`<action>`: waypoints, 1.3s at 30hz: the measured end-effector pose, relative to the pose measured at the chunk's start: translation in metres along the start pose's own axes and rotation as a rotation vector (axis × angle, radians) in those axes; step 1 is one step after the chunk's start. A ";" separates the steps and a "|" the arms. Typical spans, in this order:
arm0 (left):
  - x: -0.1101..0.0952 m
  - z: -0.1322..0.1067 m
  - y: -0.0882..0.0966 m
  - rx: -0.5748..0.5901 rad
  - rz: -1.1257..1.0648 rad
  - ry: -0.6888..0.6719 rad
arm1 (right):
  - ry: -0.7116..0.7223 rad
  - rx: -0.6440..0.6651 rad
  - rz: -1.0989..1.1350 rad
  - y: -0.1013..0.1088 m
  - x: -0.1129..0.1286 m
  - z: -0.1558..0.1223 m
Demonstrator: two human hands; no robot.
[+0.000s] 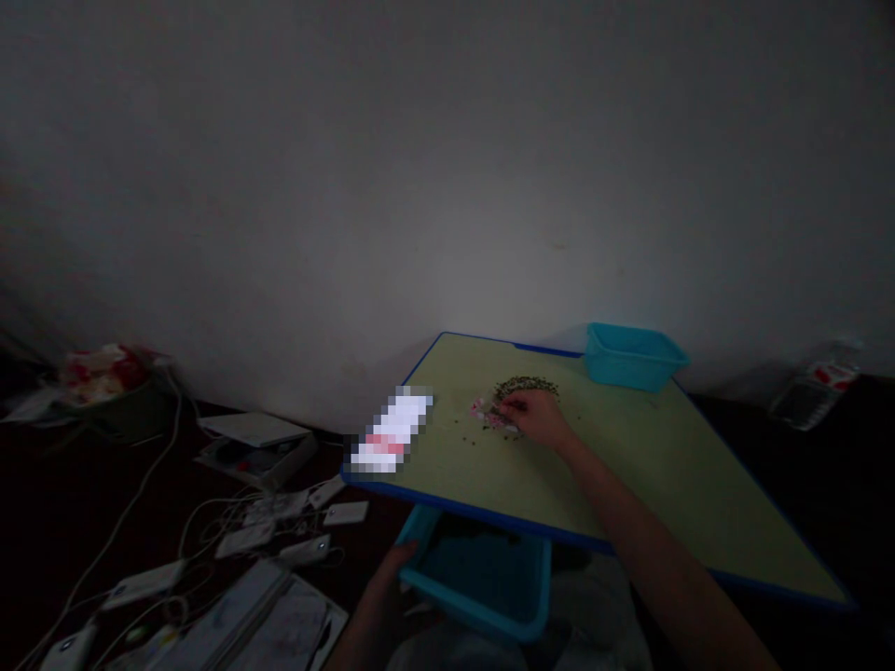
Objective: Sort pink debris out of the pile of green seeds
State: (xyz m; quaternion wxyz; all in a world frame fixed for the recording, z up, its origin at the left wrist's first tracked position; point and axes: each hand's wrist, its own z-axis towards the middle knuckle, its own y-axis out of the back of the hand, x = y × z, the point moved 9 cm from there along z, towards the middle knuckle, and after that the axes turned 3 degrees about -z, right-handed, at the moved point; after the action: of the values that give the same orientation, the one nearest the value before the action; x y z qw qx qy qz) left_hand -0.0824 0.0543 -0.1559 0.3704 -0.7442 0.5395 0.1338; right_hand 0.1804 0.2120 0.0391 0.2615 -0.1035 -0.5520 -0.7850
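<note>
My left hand (395, 582) grips the left rim of a blue plastic basin (479, 610), held below the table's front edge; dark bits show inside it. Over the table (671, 475), my right hand (535, 415) is closed in a pinch. What its fingertips hold is too small and dim to make out. Right by those fingers is a small heap of pink and white pieces (496, 421). Just behind the hand spreads a pile of small dark grains (524, 383), with a few loose grains scattered nearer the front.
A second blue basin (633, 359) stands at the table's back right corner. A phone-like bright screen (392, 433), blurred out, lies at the left edge. Cables, white power banks (146, 585) and boxes (258, 447) cover the floor at left. A clear package (815, 382) sits at right.
</note>
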 end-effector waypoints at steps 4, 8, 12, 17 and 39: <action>0.002 0.002 0.002 -0.032 -0.023 0.020 | 0.019 0.032 -0.012 -0.003 0.001 0.000; 0.002 0.003 0.005 -0.079 -0.044 0.006 | 0.015 0.024 0.002 -0.001 0.002 -0.001; 0.002 0.002 0.004 -0.069 -0.055 0.014 | 0.014 0.013 -0.016 0.000 0.002 0.000; 0.002 0.002 0.002 -0.038 -0.037 0.017 | 0.014 0.045 -0.011 -0.005 0.001 -0.001; 0.001 0.003 0.003 -0.039 -0.061 0.002 | 0.027 0.069 0.017 -0.006 0.003 -0.002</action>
State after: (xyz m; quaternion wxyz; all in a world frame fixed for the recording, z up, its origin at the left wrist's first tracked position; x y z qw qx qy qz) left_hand -0.0842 0.0548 -0.1601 0.3592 -0.7676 0.5141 0.1322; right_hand 0.1746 0.2111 0.0351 0.2791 -0.0888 -0.5744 -0.7644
